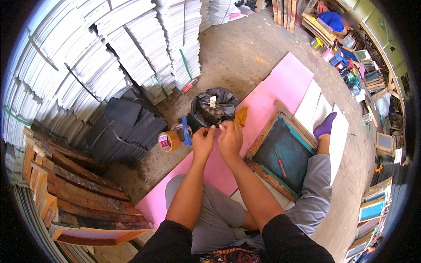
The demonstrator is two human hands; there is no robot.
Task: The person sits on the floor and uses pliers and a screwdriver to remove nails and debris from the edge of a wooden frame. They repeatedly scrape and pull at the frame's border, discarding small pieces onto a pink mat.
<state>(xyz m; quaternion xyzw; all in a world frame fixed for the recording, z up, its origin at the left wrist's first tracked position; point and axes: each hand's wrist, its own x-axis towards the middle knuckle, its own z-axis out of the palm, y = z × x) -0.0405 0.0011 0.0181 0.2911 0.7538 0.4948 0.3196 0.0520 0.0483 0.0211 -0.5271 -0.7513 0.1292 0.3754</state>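
My left hand [203,143] and my right hand [231,138] are close together in front of me, fingertips pinched and nearly touching. They meet at the near edge of a black plastic bag [223,95] that is open at the top, with dark stuff and a pale scrap inside. What the fingertips pinch is too small to make out. Left of my hands are a yellow tape roll [166,141], a blue tape roll [186,130] and another roll partly hidden behind it. A mustard-coloured cloth [241,115] lies just right of the bag.
A wooden-framed screen [280,153] with a red-handled tool [280,163] on it lies by my right leg, over pink sheets [280,85]. Tall white paper stacks [79,48], a dark stack [125,131] and wooden frames [83,193] stand left. A person [332,20] crouches far right.
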